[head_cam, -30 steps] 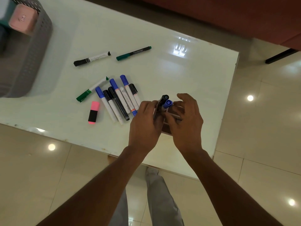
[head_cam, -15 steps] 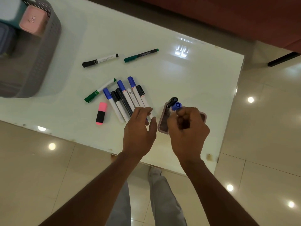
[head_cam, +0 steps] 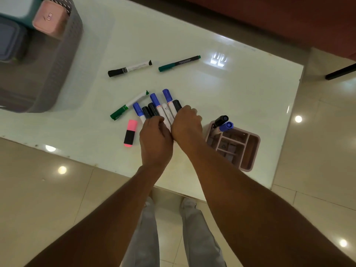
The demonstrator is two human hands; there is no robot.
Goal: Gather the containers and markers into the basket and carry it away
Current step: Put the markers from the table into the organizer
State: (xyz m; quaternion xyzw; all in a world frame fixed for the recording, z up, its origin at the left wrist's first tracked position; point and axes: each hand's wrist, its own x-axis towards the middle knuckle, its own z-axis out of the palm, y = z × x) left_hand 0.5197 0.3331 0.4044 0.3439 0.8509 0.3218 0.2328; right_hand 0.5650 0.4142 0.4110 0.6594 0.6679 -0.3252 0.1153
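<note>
Head view: a glossy white table (head_cam: 231,89) carries all items. A grey basket (head_cam: 63,60) sits at the far left corner and contains a pink container (head_cam: 50,18) and a grey-blue container (head_cam: 9,41). A row of markers (head_cam: 157,105), with blue and black caps, lies side by side at the table centre. The left hand (head_cam: 156,140) and the right hand (head_cam: 185,126) touch each other and rest on the near ends of this row, fingers curled down over the barrels; whether either hand actually grips a marker cannot be told. A green marker (head_cam: 129,105) lies angled against the left side of the row, and a pink highlighter (head_cam: 130,132) lies just left of the left hand. A black marker (head_cam: 129,68) and a teal pen (head_cam: 179,63) lie farther back, apart from the row. A pink organizer (head_cam: 250,151) stands near the right edge, just right of the right hand, with two capped markers (head_cam: 221,120) leaning in its far-left compartment.
</note>
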